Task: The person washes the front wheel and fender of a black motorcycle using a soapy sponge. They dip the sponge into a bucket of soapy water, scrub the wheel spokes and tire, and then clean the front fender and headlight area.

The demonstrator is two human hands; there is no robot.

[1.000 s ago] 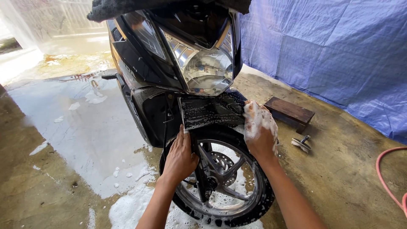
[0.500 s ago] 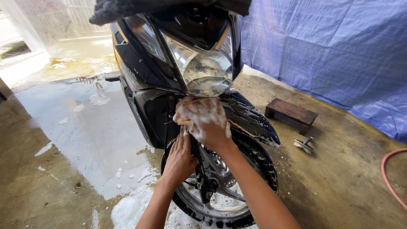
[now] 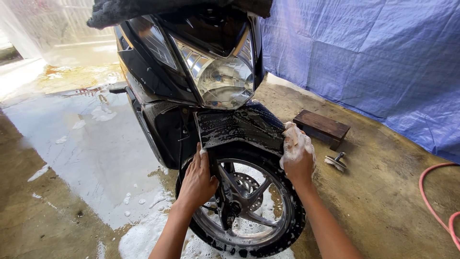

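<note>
A: How far along w/ the front mudguard (image 3: 239, 128)?

B: Soapy film and suds across its top and right flank, so that part looks scrubbed. Front wheel (image 3: 244, 204) just below it has foam on tyre and spokes, suds pooled on the wet floor (image 3: 96, 158) under it. Headlamp (image 3: 218, 79) above the mudguard looks mostly unsoaped, so I'd say upper bodywork is left, plus rinsing.

A: Hands?

B: Right hand (image 3: 297, 154) at the mudguard's right edge, fingers curled round a foamy sponge (image 3: 293, 140), pressed to the panel. Left hand (image 3: 197, 180) flat and open, holding nothing, braced by the fork below the mudguard's left edge. Both forearms reach up from below.
</note>
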